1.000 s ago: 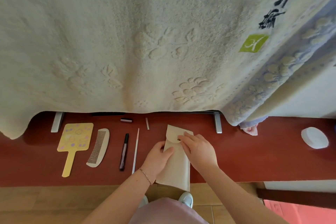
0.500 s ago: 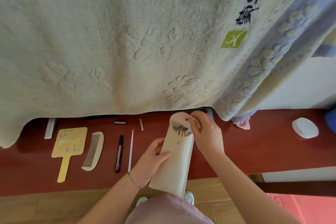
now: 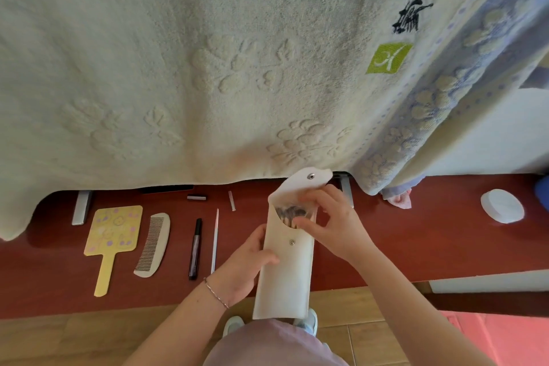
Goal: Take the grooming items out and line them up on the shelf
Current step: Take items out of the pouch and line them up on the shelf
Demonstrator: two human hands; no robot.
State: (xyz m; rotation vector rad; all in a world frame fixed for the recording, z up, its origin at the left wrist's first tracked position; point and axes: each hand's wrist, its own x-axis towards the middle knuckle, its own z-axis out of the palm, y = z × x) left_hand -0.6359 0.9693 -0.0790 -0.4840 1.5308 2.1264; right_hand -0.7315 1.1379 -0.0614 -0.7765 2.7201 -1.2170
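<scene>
A long cream pouch [image 3: 285, 273] with its snap flap lifted stands over the front edge of the red shelf [image 3: 416, 244]. My left hand [image 3: 243, 267] grips the pouch's left side. My right hand [image 3: 329, 223] is at the pouch's mouth, thumb and fingers reaching in at dark brush tips [image 3: 289, 213] that show inside. To the left on the shelf lie a yellow hand mirror [image 3: 111, 236], a cream comb [image 3: 153, 244], a dark pen-like stick [image 3: 195, 248] and a thin pale stick [image 3: 214, 241], side by side.
A big cream towel [image 3: 208, 68] hangs over the back of the shelf. A dark cap [image 3: 196, 197] and a small pale cap [image 3: 231, 204] lie near the back. A white round pad [image 3: 502, 209] sits at the right. Metal brackets [image 3: 81, 206] stand under the towel.
The pouch's flap has been opened and the pouch lifted and tilted upright. My right hand moved from the flap down into the pouch's mouth.
</scene>
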